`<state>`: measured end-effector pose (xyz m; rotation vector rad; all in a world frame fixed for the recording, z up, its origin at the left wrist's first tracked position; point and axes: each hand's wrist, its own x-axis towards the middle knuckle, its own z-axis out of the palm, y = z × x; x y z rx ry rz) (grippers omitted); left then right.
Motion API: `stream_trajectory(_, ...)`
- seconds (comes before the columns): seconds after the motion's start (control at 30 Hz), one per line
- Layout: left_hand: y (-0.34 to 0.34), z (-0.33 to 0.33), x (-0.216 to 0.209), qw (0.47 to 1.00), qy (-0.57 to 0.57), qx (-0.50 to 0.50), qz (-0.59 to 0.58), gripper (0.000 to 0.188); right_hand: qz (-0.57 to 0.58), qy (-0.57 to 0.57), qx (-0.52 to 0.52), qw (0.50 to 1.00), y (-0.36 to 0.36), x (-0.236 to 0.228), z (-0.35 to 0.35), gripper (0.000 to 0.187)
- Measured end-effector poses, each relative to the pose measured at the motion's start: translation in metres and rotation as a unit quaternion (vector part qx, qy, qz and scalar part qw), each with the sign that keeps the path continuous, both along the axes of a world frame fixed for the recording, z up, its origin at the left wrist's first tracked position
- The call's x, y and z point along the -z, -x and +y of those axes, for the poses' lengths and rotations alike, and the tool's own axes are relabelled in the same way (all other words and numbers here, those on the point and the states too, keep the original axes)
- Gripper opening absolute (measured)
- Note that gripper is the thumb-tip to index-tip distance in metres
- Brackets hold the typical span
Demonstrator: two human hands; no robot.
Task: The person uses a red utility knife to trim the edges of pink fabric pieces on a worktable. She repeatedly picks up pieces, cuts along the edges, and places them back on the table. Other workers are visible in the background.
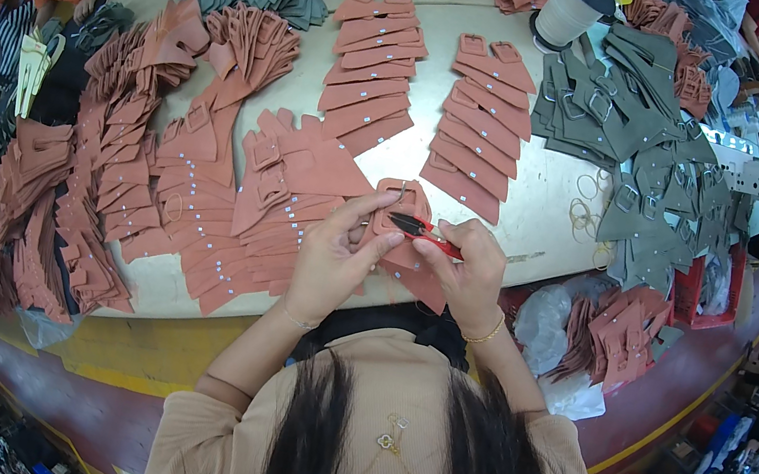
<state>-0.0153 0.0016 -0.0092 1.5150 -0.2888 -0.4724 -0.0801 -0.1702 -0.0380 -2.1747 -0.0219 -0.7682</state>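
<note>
Left hand [334,254] grips a pink piece [399,225]; right hand [469,275] clamps red snips [426,234] on it. Trimmed rows [425,93] lie beyond; heaps [109,159] remain left.

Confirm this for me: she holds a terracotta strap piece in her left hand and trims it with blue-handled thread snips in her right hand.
One detail is wrong: the thread snips have red handles, not blue, as the head view shows. The rest stands: the left hand holds the terracotta strap piece, and the right hand works the snips against it.
</note>
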Motion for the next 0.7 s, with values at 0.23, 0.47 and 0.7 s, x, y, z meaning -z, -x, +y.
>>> stream_trajectory(0.23, 0.002, -0.002, -0.007, 0.998, 0.038, 0.01, 0.055, 0.044, 0.087, -0.212, 0.012, 0.973, 0.002, 0.001, 0.005, 0.024)
stream_trajectory(0.47, -0.001, 0.001, 0.001, 0.999, -0.017, -0.016, -0.023, 0.029, 0.116, -0.427, -0.033, 0.896, -0.002, -0.004, 0.009, 0.035)
stream_trajectory(0.7, 0.004, -0.003, 0.007, 0.999, -0.004, -0.021, -0.049, 0.026, 0.291, -0.39, -0.125, 0.865, -0.005, -0.018, 0.013, 0.023)
